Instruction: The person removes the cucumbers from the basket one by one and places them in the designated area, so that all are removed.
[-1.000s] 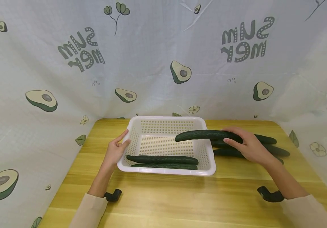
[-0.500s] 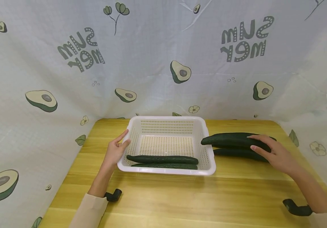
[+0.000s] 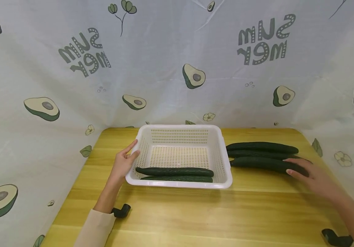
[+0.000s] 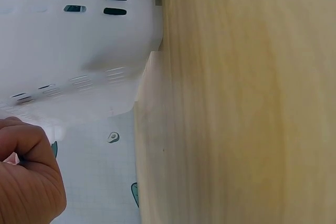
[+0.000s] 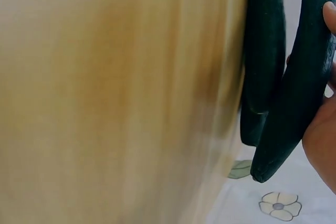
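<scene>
My left hand (image 3: 123, 164) grips the left rim of a white plastic basket (image 3: 180, 185), thumb at the edge. Two long dark green cucumbers (image 3: 174, 172) lie in the basket along its front wall. To the right of the basket, several more cucumbers (image 3: 261, 147) lie side by side. My right hand (image 3: 314, 176) holds the nearest cucumber (image 3: 263, 164) by its right end, thumb on the near side and fingers over the top. In the right wrist view this held cucumber (image 5: 299, 82) slants beside another cucumber (image 5: 263, 40); the fingers are mostly cut off by the frame.
The wooden table (image 3: 183, 216) stretches in front of the basket. A white cloth (image 3: 161, 51) printed with avocados and flowers hangs behind and at both sides. Dark wrist mounts (image 3: 121, 211) sit at both wrists.
My right hand has carried a cucumber from over the basket's right edge rightward to the group on the table, and lower. The left hand keeps its hold on the basket; the view shifted slightly.
</scene>
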`<move>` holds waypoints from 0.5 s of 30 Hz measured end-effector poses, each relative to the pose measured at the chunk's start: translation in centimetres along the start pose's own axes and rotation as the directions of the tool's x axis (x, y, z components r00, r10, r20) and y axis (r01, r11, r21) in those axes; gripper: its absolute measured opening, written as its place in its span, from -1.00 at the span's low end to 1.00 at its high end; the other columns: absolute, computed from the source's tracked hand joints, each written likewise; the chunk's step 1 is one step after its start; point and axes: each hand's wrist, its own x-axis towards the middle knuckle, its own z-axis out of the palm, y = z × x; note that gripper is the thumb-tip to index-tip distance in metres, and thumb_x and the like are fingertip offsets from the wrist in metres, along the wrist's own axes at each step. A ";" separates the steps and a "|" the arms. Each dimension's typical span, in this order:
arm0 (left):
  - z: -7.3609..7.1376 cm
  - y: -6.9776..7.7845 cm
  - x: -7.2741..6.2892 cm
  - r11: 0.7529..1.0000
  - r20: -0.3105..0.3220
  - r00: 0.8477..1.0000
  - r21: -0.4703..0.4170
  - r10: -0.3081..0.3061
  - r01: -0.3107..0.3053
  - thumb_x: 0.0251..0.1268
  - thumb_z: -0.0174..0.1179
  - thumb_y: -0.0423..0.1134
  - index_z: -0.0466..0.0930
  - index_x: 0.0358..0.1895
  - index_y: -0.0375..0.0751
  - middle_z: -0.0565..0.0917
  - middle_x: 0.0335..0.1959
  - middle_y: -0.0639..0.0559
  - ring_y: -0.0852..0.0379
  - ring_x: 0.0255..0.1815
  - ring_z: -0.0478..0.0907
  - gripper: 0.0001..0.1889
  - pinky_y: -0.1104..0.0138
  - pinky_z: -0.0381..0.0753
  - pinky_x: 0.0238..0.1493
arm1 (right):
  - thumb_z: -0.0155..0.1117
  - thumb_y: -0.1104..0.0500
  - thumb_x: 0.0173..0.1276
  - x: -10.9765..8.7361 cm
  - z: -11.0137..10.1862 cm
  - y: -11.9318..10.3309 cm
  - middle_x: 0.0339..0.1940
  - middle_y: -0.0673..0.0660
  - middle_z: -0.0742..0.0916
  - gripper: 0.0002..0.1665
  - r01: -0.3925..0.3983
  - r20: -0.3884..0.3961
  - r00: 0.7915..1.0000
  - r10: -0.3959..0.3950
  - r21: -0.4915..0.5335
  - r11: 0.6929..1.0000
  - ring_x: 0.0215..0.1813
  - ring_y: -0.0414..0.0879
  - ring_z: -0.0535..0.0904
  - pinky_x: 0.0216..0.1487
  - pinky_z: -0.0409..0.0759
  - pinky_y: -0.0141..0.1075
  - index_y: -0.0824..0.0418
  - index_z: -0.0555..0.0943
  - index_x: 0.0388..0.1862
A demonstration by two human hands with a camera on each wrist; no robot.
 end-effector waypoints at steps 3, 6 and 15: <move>0.0 -0.1 0.1 1.000 0.000 1.000 -0.008 0.003 -0.003 0.56 0.19 -0.12 0.36 0.54 0.28 0.75 0.01 -0.36 -0.19 -0.02 0.77 -0.45 0.08 0.80 -0.10 | 0.19 0.09 0.60 -0.1 0.2 0.0 0.42 0.20 0.46 -0.48 0.007 -0.003 1.000 -0.007 -0.014 1.000 0.55 -0.52 0.02 0.28 -0.18 -0.82 0.13 0.44 0.47; 0.1 -0.1 0.1 1.000 -0.004 1.000 -0.005 0.002 -0.002 0.56 0.19 -0.13 0.36 0.54 0.28 0.74 0.04 -0.36 -0.19 0.00 0.77 -0.45 0.07 0.80 -0.09 | 0.24 0.10 0.57 -0.2 0.4 -0.2 0.38 0.16 0.51 -0.50 0.028 -0.016 0.999 -0.029 -0.034 0.999 0.49 -0.51 0.13 0.31 -0.11 -0.78 0.11 0.49 0.43; 0.1 0.0 0.1 1.000 0.001 1.000 -0.006 -0.003 0.003 0.57 0.17 -0.13 0.34 0.55 0.28 0.68 0.15 -0.38 -0.25 0.08 0.73 -0.44 0.04 0.79 -0.06 | 0.39 0.17 0.45 -0.5 1.1 -0.5 0.23 -0.23 0.54 -0.54 0.126 -0.042 0.991 -0.131 -0.096 0.987 0.20 -0.62 0.24 0.02 0.11 -0.76 0.05 0.61 0.30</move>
